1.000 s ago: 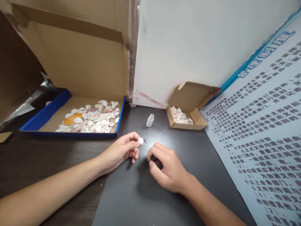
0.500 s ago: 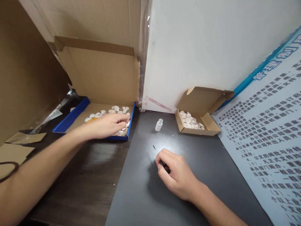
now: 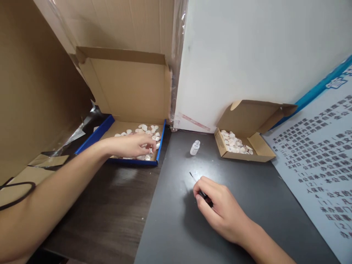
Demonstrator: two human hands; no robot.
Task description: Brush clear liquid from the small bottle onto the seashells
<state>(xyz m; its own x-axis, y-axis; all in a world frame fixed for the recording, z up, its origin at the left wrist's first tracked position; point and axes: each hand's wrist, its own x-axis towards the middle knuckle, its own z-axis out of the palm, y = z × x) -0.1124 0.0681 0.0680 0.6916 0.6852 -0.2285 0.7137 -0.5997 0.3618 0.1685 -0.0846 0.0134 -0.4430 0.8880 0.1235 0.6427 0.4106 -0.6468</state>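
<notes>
My left hand (image 3: 137,145) reaches into the blue-edged cardboard box (image 3: 95,135), over its front right part. Its fingers curl down and pinch at a white seashell (image 3: 150,150), partly hidden by the fingertips. Several more pale shells (image 3: 143,127) lie about the hand in that box. My right hand (image 3: 217,205) is closed around the black handle of a small brush (image 3: 202,194) above the grey mat. The brush's thin stem and dark tip point up and left, toward a small uncapped glass bottle (image 3: 195,148) with a white label, standing upright.
A smaller open cardboard box (image 3: 247,157) with white shells stands at the back right. The blue-edged box's raised lid (image 3: 129,86) leans at the back. A white panel (image 3: 233,55) rises behind the grey mat (image 3: 167,220), and a printed sheet (image 3: 310,157) borders it on the right.
My left hand's fingers have curled further down among the shells. The brush in my right hand now shows its stem more plainly. The whole view has shifted slightly, moving the scene rightward.
</notes>
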